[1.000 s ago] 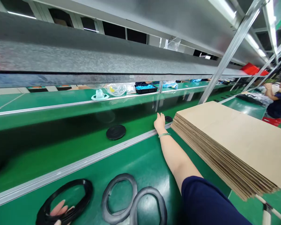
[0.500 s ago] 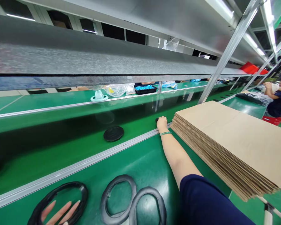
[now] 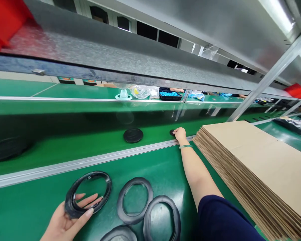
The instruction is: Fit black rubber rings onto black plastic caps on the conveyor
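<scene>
My left hand (image 3: 67, 216) grips a black ring (image 3: 69, 197), thumb on its near rim and fingers through the opening, raised above the green table. Far out over the belt (image 3: 155, 135), my right hand (image 3: 180, 134) has its fingers closed on a small dark disc (image 3: 172, 132), partly covered by the fingertips. Beside my left hand lie more black rings: one (image 3: 121, 197), a second (image 3: 177, 217) touching it, and a third (image 3: 120, 231) cut off by the bottom edge. A larger black disc (image 3: 133, 135) rests on the belt left of my right hand.
To the right stands a tall stack of flat cardboard (image 3: 243, 140). A metal rail (image 3: 90, 161) divides the table from the belt, where another dark disc (image 3: 8, 147) lies at left. Beyond are a black tray of blue pieces (image 3: 170, 95) and a slanted post (image 3: 268, 75).
The view has swung left. My left hand has come further into view with the ring, and a third ring shows at the bottom. More of the small disc shows at my right fingertips.
</scene>
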`<state>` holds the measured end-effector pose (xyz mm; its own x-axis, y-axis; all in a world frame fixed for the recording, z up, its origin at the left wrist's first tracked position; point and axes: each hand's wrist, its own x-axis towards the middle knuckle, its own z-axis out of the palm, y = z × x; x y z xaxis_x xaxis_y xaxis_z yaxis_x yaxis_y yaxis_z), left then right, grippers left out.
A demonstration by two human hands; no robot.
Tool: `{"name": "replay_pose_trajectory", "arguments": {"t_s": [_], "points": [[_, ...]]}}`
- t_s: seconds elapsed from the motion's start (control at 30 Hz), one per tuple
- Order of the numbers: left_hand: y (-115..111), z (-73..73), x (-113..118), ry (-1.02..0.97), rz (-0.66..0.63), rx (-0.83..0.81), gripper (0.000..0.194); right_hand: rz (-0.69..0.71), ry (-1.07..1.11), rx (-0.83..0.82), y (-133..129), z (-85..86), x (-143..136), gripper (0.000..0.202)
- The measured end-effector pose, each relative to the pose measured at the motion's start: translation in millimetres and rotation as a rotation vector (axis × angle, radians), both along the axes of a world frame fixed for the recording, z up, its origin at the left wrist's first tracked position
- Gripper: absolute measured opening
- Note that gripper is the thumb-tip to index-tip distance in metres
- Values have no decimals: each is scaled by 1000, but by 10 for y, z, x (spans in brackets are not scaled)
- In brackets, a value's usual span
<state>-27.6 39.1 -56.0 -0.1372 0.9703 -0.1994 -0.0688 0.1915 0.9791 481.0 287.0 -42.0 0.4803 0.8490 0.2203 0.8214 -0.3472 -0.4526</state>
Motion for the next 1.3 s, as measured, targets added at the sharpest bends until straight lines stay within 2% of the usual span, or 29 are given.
{"name": "replay_pose_trajectory", "arguments": {"t_s": [0.13,0.27,0.4,0.53,0.6,0.67,0.77,0.93,1.03,1.17,1.3], "points": [[30,-86,-33,-18,-60,-32,66,44,-11,108,-87,97,-157,5],[18,-84,-16,-18,-105,-30,64,236,54,215,-149,248,-601,5],[-21,79,23,138,-220,-72,65,547,141,280,-367,362,-1438,4],[-31,199,57,125,-228,-83,62,1024,215,443,-886,462,-2283,9],[-38,216,79,81,-209,-88,60,1232,191,458,-1145,494,-2572,14],[-46,216,104,47,-184,-86,58,1357,146,443,-1333,493,-2772,15],[-49,201,132,26,-156,-73,59,1435,65,460,-1464,439,-2968,14],[-47,188,138,48,-65,-46,65,1476,-118,489,-1506,326,-3157,17],[-54,225,118,0,-58,-88,66,1482,-174,494,-1535,271,-3170,24],[-49,275,83,-70,-146,-126,61,1483,-190,512,-1584,233,-3117,30],[-41,205,71,-34,-123,-97,68,1503,-227,502,-1635,242,-3106,29]]}}
